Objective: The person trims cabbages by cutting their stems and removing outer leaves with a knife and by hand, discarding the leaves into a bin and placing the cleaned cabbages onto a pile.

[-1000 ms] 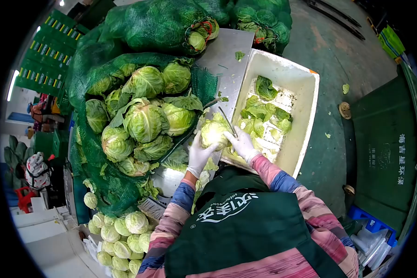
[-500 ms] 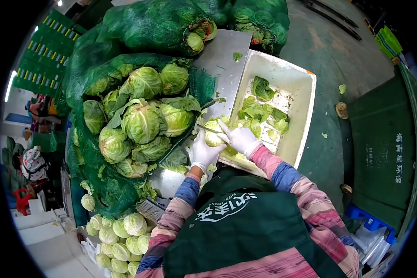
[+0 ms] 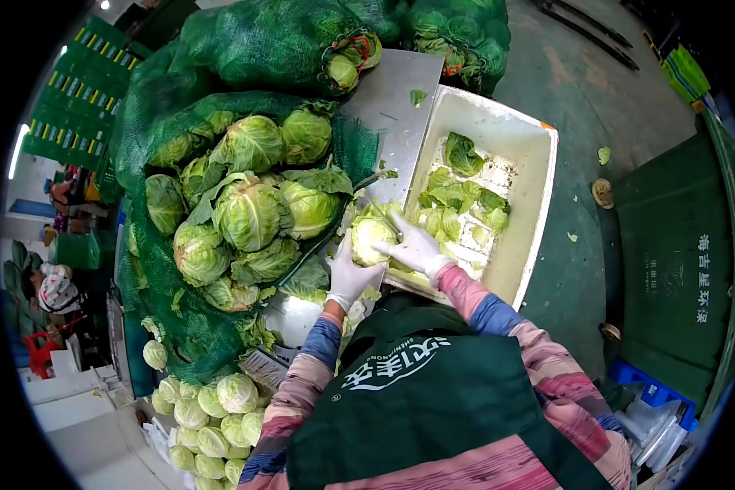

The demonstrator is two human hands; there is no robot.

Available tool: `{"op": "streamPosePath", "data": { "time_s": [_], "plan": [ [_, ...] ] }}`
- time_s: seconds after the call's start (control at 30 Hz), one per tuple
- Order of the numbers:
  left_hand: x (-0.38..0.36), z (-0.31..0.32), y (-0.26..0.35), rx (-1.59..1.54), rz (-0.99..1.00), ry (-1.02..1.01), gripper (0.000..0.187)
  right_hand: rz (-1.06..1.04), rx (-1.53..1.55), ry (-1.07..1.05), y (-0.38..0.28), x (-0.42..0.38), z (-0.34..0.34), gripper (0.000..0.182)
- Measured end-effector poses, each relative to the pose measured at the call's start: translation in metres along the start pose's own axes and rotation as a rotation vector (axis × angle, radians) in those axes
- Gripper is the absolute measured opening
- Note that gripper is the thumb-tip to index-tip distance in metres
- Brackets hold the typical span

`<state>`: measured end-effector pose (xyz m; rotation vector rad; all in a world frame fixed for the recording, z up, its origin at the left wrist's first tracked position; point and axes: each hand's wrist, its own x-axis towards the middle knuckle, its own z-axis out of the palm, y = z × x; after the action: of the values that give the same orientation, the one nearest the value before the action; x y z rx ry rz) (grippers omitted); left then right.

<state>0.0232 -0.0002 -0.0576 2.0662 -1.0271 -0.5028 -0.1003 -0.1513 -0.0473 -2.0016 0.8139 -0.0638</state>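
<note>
A pale, trimmed cabbage sits between my two hands, over the metal table beside the white foam box. My left hand, in a white glove, is closed around its lower left side. My right hand, also gloved, grips a knife whose thin blade shows at the cabbage's upper right; its handle is hidden in the fingers. The thumb of that hand lies against the cabbage. Loose leaf scraps surround the cabbage.
An opened green mesh sack of untrimmed cabbages lies left. The foam box holds cut leaves. Trimmed cabbages are piled at lower left. A full mesh sack lies behind; a green bin stands right.
The knife has swung from lying across the cabbage to its upper right side. More of the cabbage's pale face shows, and my left hand has shifted slightly left and down.
</note>
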Motion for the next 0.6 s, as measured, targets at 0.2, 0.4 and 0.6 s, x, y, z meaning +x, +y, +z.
{"op": "streamPosePath", "data": {
  "time_s": [0.2,0.4,0.6],
  "plan": [
    [0.004,-0.011,-0.010,-0.388,-0.082,-0.156,0.096,0.130,0.503,-0.056,0.031,0.016,0.011,0.041],
    [-0.009,-0.023,-0.010,-0.307,-0.077,-0.168,0.101,0.224,0.629,0.035,0.041,0.017,0.037,0.041],
    [-0.024,-0.010,-0.014,-0.350,-0.063,-0.068,0.113,-0.012,-0.083,0.038,-0.019,0.006,0.018,0.069]
  ]
}}
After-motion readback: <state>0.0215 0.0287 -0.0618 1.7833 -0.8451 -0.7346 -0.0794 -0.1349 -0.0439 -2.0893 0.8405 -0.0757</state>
